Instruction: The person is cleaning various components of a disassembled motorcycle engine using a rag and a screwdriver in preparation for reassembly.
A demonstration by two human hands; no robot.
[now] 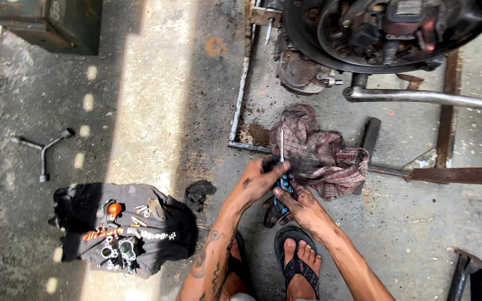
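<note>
Item 1, as I log it from my remote seat: a screwdriver (282,167) with a blue and black handle and a thin metal shaft, held upright at centre, tip pointing to the far side. My left hand (262,179) is clenched round the top of the handle where the shaft begins; my right hand (301,205) grasps the lower handle from the near side, so I judge the 2 grips steady the tool between them. Item 2: a checked rag (320,153), crumpled on the concrete floor (157,111) just right of the hands, probably kept close for wiping greasy fingers. Item 3: a dark cloth (157,234) spread near left, bearing small metal parts (119,248) and 1 orange piece (115,209), seemingly laid out so nothing rolls off. Item 4: a 3-armed wrench (44,147), lying well apart at far left. Item 5: an oily engine assembly (386,30) at far right, with a metal bar (436,98) running out to the right below it. Item 6: my right foot in a sandal (298,262), planted near centre, below the hands.
</note>
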